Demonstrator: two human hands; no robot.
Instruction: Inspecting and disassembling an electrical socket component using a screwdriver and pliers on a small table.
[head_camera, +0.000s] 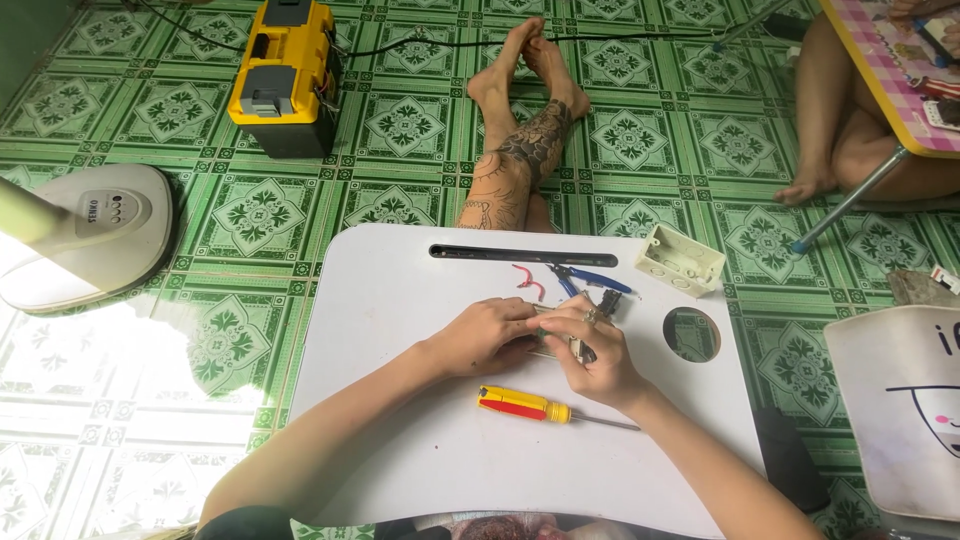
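- The left hand (487, 333) and right hand (590, 352) meet at the middle of the white worktop (400, 290), both closed on a small electrical part (556, 340) held between them; most of it is hidden by the fingers.
- A yellow and red screwdriver (535, 406) lies just beside the right hand at 6 o'clock, untouched.
- Blue-handled pliers (590, 279) and red wire pieces (530, 280) lie near the hands at 12 o'clock.
- A white junction box (680, 261) sits on the worktop's edge at 2 o'clock.
- A yellow toolbox (283, 75) stands on the green tiled floor (230, 215) at 11 o'clock, well apart.
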